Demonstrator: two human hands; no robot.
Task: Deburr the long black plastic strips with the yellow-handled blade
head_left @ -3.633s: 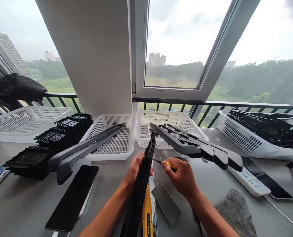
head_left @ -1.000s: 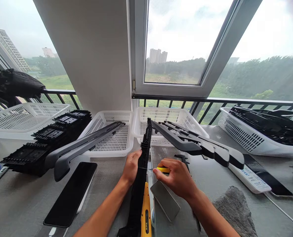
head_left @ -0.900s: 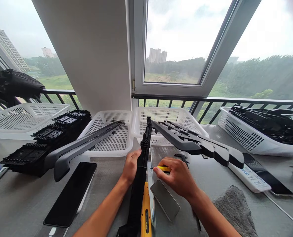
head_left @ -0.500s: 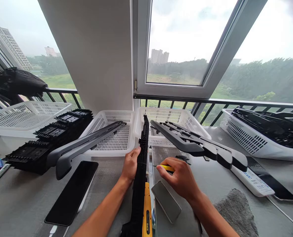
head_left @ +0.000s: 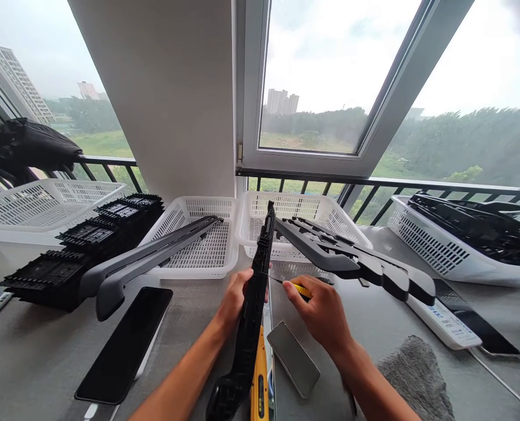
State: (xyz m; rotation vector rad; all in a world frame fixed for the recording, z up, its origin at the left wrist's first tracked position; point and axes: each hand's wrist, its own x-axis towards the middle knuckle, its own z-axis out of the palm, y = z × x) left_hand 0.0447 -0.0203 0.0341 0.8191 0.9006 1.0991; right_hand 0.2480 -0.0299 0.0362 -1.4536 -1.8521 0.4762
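My left hand (head_left: pixel 234 297) is closed round a long black plastic strip (head_left: pixel 253 304), which stands tilted with its upper end leaning right. In my right hand (head_left: pixel 323 310) is a small yellow-handled tool (head_left: pixel 302 291) with a thin metal tip. That tip points left at the strip's right edge, close to my left fingers; whether it touches cannot be made out. Below, a yellow tool (head_left: pixel 260 380) with a dark slot lies partly behind the strip. A grey phone-like slab (head_left: pixel 293 358) rests on the table just under my right hand.
White baskets (head_left: pixel 189 272) line the back, some with long dark-grey rails (head_left: pixel 330 263) leaning on them. Stacked black plastic parts (head_left: pixel 44 278) stand at left, near a large black phone (head_left: pixel 126 345). At right are a basket of black parts (head_left: pixel 483 228), a power strip (head_left: pixel 448 327) and a grey cloth (head_left: pixel 417 374).
The black strip has turned in my left hand, its top swinging right and its lower end left. The small tool's tip now points at the strip's edge.
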